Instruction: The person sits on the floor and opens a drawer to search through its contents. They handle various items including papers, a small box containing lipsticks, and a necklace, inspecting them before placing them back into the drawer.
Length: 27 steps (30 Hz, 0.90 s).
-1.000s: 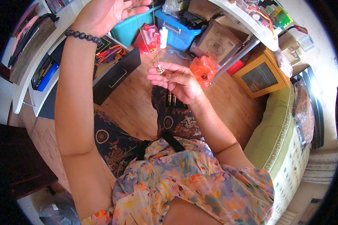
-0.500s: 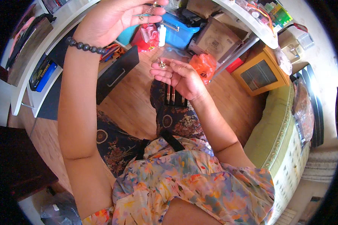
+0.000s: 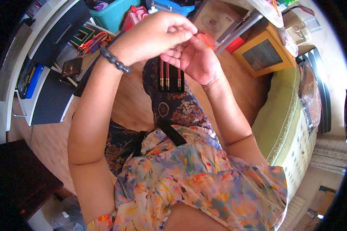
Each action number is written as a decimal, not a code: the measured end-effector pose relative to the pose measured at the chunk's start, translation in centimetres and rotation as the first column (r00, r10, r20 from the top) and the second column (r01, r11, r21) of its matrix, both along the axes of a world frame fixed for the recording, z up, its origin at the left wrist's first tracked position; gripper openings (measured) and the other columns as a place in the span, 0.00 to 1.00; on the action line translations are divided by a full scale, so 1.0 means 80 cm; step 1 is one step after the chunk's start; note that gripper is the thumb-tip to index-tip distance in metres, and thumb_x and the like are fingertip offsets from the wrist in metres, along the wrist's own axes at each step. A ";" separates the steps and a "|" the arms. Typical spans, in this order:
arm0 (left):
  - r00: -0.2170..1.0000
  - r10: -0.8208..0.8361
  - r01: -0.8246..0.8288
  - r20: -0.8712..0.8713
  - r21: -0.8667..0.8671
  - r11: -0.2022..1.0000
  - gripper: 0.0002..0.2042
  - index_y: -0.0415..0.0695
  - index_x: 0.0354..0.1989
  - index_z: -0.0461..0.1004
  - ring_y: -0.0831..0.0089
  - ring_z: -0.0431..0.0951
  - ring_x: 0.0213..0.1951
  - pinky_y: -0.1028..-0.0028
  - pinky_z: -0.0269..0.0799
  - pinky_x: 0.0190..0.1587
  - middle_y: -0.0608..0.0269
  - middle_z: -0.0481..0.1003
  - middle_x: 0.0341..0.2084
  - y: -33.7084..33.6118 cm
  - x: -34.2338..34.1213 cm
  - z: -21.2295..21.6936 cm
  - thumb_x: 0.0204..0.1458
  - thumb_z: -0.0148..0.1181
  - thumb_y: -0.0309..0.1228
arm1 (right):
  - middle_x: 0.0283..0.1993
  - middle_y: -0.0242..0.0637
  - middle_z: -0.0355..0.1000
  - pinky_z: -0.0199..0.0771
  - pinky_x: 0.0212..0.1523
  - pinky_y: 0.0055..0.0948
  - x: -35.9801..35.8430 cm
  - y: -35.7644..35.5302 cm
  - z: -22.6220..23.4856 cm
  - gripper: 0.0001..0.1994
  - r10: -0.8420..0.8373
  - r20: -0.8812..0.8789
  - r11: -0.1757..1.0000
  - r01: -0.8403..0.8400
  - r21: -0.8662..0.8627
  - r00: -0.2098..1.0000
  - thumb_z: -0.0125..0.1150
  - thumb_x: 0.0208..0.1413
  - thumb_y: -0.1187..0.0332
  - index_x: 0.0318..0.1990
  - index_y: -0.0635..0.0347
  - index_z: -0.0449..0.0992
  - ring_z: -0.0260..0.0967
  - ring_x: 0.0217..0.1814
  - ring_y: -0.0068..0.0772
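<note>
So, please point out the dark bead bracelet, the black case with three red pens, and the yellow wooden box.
dark bead bracelet (image 3: 115,62), head view, beads at left wrist
black case with three red pens (image 3: 170,79), head view, middle pen
yellow wooden box (image 3: 266,56), head view, grey front panel

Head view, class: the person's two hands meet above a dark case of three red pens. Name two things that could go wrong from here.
1. The left hand and right hand pinch something too small to make out; it could slip and fall onto the pen case or the wooden floor.
2. The hands hide their own work from view, so a fumble is likelier.
</note>
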State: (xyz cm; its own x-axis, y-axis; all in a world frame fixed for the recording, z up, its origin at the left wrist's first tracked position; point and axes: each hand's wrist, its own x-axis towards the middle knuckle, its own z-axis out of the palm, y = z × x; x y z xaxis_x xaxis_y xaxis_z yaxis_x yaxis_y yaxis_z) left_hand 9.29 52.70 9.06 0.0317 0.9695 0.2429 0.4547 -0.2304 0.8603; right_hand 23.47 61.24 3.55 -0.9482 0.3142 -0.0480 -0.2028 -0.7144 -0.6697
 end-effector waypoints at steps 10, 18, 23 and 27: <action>0.913 0.274 -0.219 -0.302 0.204 0.954 0.06 0.36 0.36 0.73 0.73 0.76 0.37 0.75 0.71 0.41 0.59 0.76 0.31 -0.021 0.004 -0.057 0.54 0.53 0.25 | 0.33 0.36 0.69 0.70 0.32 0.26 0.044 0.027 -0.033 0.13 -0.166 0.222 0.971 0.120 0.206 0.961 0.46 0.60 0.60 0.38 0.61 0.70 0.69 0.33 0.29; 0.728 0.415 -0.417 -0.545 0.129 0.900 0.24 0.45 0.49 0.71 0.55 0.66 0.47 0.63 0.62 0.52 0.53 0.68 0.43 -0.037 0.029 -0.155 0.39 0.66 0.33 | 0.20 0.24 0.60 0.52 0.20 0.16 0.072 0.022 -0.099 0.09 -0.317 0.472 0.848 0.022 0.530 0.823 0.54 0.57 0.64 0.33 0.60 0.72 0.55 0.20 0.15; 0.709 0.353 -0.402 -0.610 0.061 0.913 0.29 0.47 0.49 0.68 0.54 0.66 0.48 0.61 0.62 0.51 0.53 0.66 0.44 -0.028 0.026 -0.160 0.34 0.70 0.36 | 0.22 0.25 0.62 0.51 0.20 0.17 0.066 0.015 -0.111 0.07 -0.337 0.429 0.836 0.057 0.546 0.838 0.58 0.53 0.68 0.34 0.62 0.71 0.55 0.21 0.14; 0.696 0.348 -0.445 -0.628 0.004 0.896 0.29 0.47 0.45 0.68 0.54 0.65 0.48 0.61 0.62 0.50 0.54 0.67 0.44 -0.022 0.030 -0.153 0.31 0.72 0.37 | 0.24 0.26 0.64 0.54 0.20 0.17 0.062 0.017 -0.113 0.08 -0.365 0.427 0.723 -0.037 0.690 0.827 0.63 0.48 0.72 0.33 0.62 0.70 0.57 0.23 0.14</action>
State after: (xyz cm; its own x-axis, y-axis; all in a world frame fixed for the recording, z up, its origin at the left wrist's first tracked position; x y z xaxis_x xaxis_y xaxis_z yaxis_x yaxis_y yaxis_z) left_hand 11.72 50.92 -3.22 -0.2725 0.9465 0.1727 0.9037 0.1902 0.3836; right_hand 28.44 62.61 -5.53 -0.7692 0.6015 -0.2159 0.2338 -0.0495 -0.9710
